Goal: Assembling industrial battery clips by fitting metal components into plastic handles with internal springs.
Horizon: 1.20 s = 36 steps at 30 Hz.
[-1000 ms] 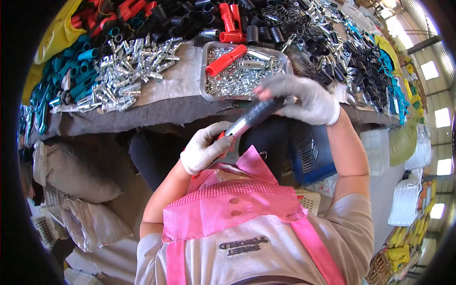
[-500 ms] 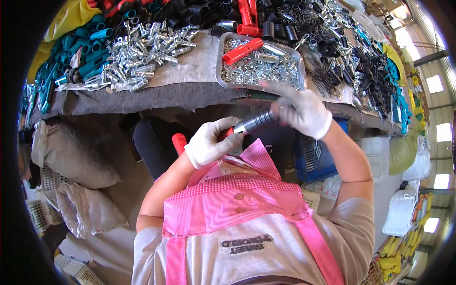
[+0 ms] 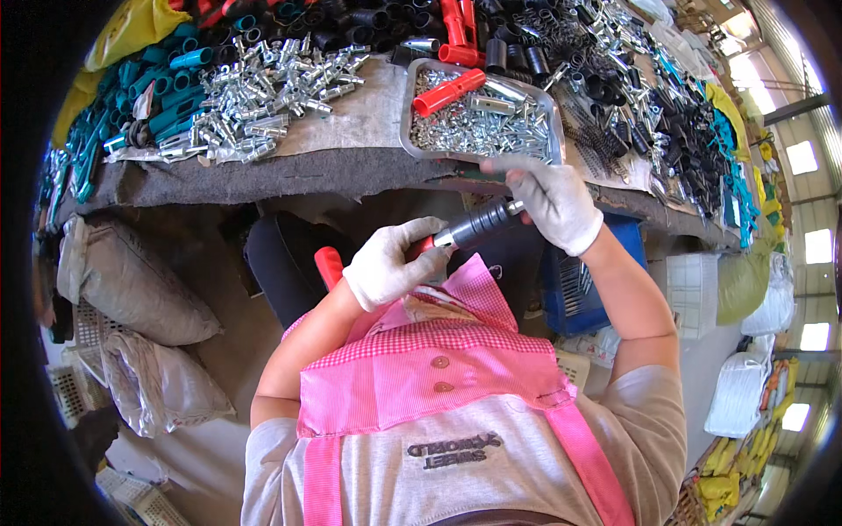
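Observation:
Both my hands wear white gloves. My left hand (image 3: 390,263) grips a red-handled tool part (image 3: 330,265) with a silver collar, held below the table edge. My right hand (image 3: 553,202) holds a black ribbed sleeve (image 3: 481,223) on the front end of that same part, fingers wrapped over its tip. Just above my right hand sits a metal tray (image 3: 421,83) holding small silver fittings and one red handle (image 3: 447,91).
The felt-covered table (image 3: 351,171) carries a heap of silver fittings (image 3: 263,92), teal sleeves (image 3: 145,96), black sleeves and springs (image 3: 614,83) and red handles (image 3: 456,26). A blue crate (image 3: 583,285) stands under the table; sacks (image 3: 132,289) lie at left.
The assembly has come down from the tray toward my chest. My right hand has shifted along the black sleeve, and the red handle's end shows below my left hand.

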Available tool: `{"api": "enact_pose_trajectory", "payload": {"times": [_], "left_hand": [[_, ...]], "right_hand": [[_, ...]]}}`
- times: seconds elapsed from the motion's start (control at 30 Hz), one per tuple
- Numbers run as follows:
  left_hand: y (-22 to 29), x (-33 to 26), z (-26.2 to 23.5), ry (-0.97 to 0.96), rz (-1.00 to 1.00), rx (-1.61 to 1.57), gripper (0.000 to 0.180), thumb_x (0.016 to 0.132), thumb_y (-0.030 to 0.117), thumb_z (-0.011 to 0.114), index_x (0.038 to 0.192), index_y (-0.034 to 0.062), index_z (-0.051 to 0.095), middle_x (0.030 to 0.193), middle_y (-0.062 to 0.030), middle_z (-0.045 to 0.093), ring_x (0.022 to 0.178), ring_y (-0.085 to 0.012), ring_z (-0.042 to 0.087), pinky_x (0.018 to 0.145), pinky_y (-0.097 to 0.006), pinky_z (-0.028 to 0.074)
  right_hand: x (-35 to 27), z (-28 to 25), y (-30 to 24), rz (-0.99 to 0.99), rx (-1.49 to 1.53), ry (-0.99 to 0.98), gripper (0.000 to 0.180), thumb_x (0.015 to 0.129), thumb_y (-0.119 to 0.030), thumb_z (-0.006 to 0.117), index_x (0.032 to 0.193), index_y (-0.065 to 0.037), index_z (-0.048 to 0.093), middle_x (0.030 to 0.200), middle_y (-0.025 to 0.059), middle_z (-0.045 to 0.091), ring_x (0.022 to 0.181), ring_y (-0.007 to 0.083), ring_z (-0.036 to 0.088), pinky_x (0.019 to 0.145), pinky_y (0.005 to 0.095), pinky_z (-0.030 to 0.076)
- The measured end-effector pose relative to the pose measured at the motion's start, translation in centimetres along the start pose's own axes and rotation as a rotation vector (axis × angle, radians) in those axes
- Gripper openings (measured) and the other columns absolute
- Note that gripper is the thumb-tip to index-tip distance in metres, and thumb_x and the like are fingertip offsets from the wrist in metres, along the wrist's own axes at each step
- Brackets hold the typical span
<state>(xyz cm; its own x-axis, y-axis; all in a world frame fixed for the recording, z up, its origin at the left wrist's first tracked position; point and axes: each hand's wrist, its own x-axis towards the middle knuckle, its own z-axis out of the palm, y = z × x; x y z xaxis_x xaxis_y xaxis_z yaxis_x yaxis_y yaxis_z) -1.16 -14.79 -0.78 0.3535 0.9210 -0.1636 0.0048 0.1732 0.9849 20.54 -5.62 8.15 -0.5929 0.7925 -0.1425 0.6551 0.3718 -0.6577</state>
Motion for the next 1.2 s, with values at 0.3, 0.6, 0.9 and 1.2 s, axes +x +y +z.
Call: {"api": "enact_pose_trajectory", "payload": {"times": [0.3, 0.6, 0.9, 1.2], "left_hand": [[-0.2, 0.3, 0.2, -0.008, 0.003, 0.057, 0.024, 0.087, 0.016, 0.059, 0.103, -0.0017, 0.059, 0.071, -0.0022, 0.060, 0.067, -0.0058, 0.053, 0.064, -0.025, 0.047], [-1.1, 0.6, 1.2, 0.463, 0.390, 0.675, 0.026, 0.083, 0.022, 0.062, 0.100, 0.0024, 0.062, 0.071, -0.0136, 0.059, 0.060, -0.0193, 0.062, 0.057, -0.033, 0.049], [3.2, 0.1, -7.7, 0.559, 0.482, -1.256, 0.038, 0.092, 0.028, 0.053, 0.115, -0.0025, 0.048, 0.107, -0.0184, 0.056, 0.104, -0.0278, 0.056, 0.096, -0.042, 0.045], [-7.5, 2.6, -5.8, 0.861, 0.165, -1.416, 0.014, 0.087, 0.012, 0.055, 0.077, 0.0081, 0.046, 0.065, 0.0003, 0.045, 0.058, -0.0114, 0.046, 0.066, -0.030, 0.049]], "right_hand": [[0.5, 2.1, 2.0, -0.384, 0.464, 0.164, 0.067, 0.085, -0.035, 0.065, 0.135, 0.000, 0.037, 0.095, 0.0111, 0.062, 0.099, 0.0197, 0.056, 0.091, 0.0335, 0.040], [1.9, 11.4, 1.0, -0.160, 1.602, 0.486, 0.035, 0.091, -0.024, 0.056, 0.116, -0.003, 0.048, 0.084, 0.0054, 0.055, 0.083, 0.0159, 0.053, 0.077, 0.0293, 0.044], [-3.3, 11.3, 2.0, -0.616, 0.191, 0.240, 0.073, 0.066, -0.014, 0.076, 0.128, 0.007, 0.042, 0.106, 0.0233, 0.061, 0.094, 0.0347, 0.063, 0.084, 0.0382, 0.050], [-4.4, 9.5, 4.3, -0.099, 0.444, 0.015, 0.046, 0.075, -0.014, 0.073, 0.115, 0.000, 0.055, 0.091, 0.0135, 0.066, 0.085, 0.0201, 0.066, 0.080, 0.0294, 0.049]]}}
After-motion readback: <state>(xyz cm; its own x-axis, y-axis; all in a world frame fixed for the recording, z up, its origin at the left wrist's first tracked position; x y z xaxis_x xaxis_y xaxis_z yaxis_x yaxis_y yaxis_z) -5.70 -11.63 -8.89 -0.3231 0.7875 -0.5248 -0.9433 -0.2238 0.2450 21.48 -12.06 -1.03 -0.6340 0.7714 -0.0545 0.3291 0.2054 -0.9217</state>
